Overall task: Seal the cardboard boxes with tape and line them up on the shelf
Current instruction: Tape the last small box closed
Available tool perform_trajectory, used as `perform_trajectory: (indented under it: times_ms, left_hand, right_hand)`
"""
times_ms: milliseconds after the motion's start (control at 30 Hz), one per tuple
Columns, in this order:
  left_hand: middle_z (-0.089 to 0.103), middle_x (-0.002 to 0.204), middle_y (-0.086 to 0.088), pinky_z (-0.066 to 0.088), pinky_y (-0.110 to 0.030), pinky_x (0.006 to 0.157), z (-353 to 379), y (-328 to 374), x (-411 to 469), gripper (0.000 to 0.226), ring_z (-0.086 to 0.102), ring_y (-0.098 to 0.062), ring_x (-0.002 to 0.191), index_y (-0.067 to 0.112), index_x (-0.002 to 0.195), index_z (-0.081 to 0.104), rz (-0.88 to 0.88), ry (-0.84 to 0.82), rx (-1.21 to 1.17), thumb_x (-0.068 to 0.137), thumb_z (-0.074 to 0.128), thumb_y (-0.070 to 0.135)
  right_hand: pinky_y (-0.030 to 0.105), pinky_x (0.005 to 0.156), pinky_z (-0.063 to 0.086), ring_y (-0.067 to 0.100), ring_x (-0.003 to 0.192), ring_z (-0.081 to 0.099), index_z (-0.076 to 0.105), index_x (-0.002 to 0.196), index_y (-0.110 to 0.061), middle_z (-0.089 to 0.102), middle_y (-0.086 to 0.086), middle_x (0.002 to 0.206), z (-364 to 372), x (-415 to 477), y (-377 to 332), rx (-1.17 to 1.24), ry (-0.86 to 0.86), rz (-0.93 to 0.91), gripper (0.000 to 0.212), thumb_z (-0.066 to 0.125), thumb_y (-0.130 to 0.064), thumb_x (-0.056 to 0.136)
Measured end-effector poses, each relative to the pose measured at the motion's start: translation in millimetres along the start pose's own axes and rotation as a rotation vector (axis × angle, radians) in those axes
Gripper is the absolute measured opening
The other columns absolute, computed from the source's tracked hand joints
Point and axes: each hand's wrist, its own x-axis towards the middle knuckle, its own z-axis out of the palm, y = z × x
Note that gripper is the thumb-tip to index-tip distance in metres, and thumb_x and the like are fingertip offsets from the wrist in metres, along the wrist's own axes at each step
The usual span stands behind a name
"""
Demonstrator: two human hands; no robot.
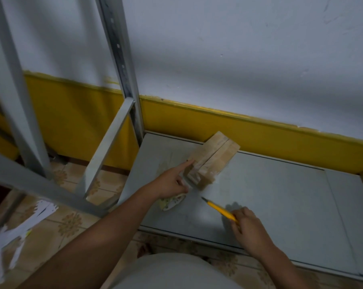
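Cardboard box (215,158) is lying at the shelf's (280,195) back-left corner. Left hand (172,182) is pressing a forefinger against it; whether it is gripping the tape roll (173,202) beneath, cannot tell. Right hand (247,226) is gripping a yellow utility knife (220,211), blade exposed: a slip is risking cut fingers or slashed cardboard

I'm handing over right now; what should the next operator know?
Left hand: index finger presses the near end of the cardboard box; tape roll shows beneath the wrist, held or not unclear.
Right hand: grips the yellow utility knife, blade toward the box.
Box lies askew on the shelf.
Done: tape seems on the near end.
Left: probably cut tape, straighten box.
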Motion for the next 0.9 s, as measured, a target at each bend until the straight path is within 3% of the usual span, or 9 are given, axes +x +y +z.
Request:
perform_trajectory:
  times_ms: [100, 300, 433, 533, 633, 800, 900]
  left_hand:
    - [0.074, 0.09, -0.022, 0.062, -0.048, 0.09, 0.0, 0.9, 0.1, 0.103, 0.074, -0.036, 0.092, 0.069, 0.153, 0.021, -0.004, -0.005, 0.006, 0.088, 0.081, 0.017]
    - [0.075, 0.087, -0.021, 0.062, -0.052, 0.087, -1.2, 0.0, -1.5, 0.105, 0.074, -0.036, 0.089, 0.069, 0.154, 0.018, -0.006, -0.018, 0.018, 0.089, 0.082, 0.018]
    - [0.074, 0.087, -0.023, 0.061, -0.054, 0.087, 0.1, 0.3, -1.4, 0.106, 0.074, -0.037, 0.089, 0.069, 0.155, 0.017, -0.003, -0.016, 0.018, 0.088, 0.082, 0.019]
    - [0.075, 0.084, -0.02, 0.061, -0.054, 0.086, 1.5, -0.8, -2.2, 0.105, 0.075, -0.034, 0.087, 0.067, 0.156, 0.016, 0.004, -0.011, 0.017, 0.089, 0.082, 0.019]
    - [0.075, 0.083, -0.015, 0.063, -0.047, 0.086, 3.7, 1.7, -5.0, 0.103, 0.076, -0.027, 0.085, 0.063, 0.159, 0.017, 0.028, 0.006, 0.005, 0.09, 0.081, 0.018]
    - [0.075, 0.084, -0.008, 0.062, -0.033, 0.083, 7.1, 3.0, -13.3, 0.107, 0.074, -0.015, 0.084, 0.058, 0.162, 0.008, 0.04, 0.092, 0.022, 0.093, 0.079, 0.018]
    - [0.074, 0.086, 0.003, 0.06, -0.029, 0.076, 3.3, -5.7, -18.3, 0.109, 0.07, -0.009, 0.078, 0.058, 0.161, -0.002, 0.054, 0.209, 0.263, 0.096, 0.075, 0.018]
  right_hand:
    - [0.038, 0.068, 0.039, 0.025, 0.087, 0.052, 0.069, 0.11, -0.028, 0.05, -0.004, 0.094, 30.4, 3.6, 37.1, -0.072, 0.117, -0.011, 0.029, 0.052, -0.044, 0.093]
    - [0.039, 0.073, 0.041, 0.029, 0.093, 0.055, 0.072, 0.123, -0.019, 0.061, 0.0, 0.103, 56.9, 10.0, 55.3, -0.078, 0.194, 0.099, 0.046, 0.061, -0.035, 0.081]
    - [0.048, 0.092, 0.044, 0.036, 0.117, 0.053, 0.067, 0.133, -0.018, 0.061, 0.01, 0.128, 45.5, 14.6, 39.3, 0.017, 0.198, 0.172, 0.054, 0.069, -0.028, 0.081]
    - [0.043, 0.099, 0.043, 0.028, 0.12, 0.054, 0.067, 0.131, -0.022, 0.061, 0.004, 0.129, 9.3, 29.3, 4.2, 0.216, 0.379, -0.013, 0.047, 0.062, -0.035, 0.086]
    - [0.035, 0.101, 0.04, 0.019, 0.12, 0.052, 0.068, 0.126, -0.022, 0.059, -0.003, 0.127, -29.2, 61.7, -49.8, 0.279, 0.483, -0.207, 0.035, 0.068, -0.026, 0.092]
    - [0.037, 0.095, 0.035, 0.016, 0.12, 0.047, 0.061, 0.124, -0.031, 0.057, -0.008, 0.125, -40.0, 109.1, -99.1, 0.164, 0.371, -0.207, 0.039, 0.07, -0.042, 0.087]
    - [0.036, 0.091, 0.032, 0.017, 0.119, 0.048, 0.062, 0.118, -0.033, 0.057, -0.01, 0.121, -35.1, 114.6, -99.5, 0.133, 0.377, -0.192, 0.036, 0.071, -0.039, 0.084]
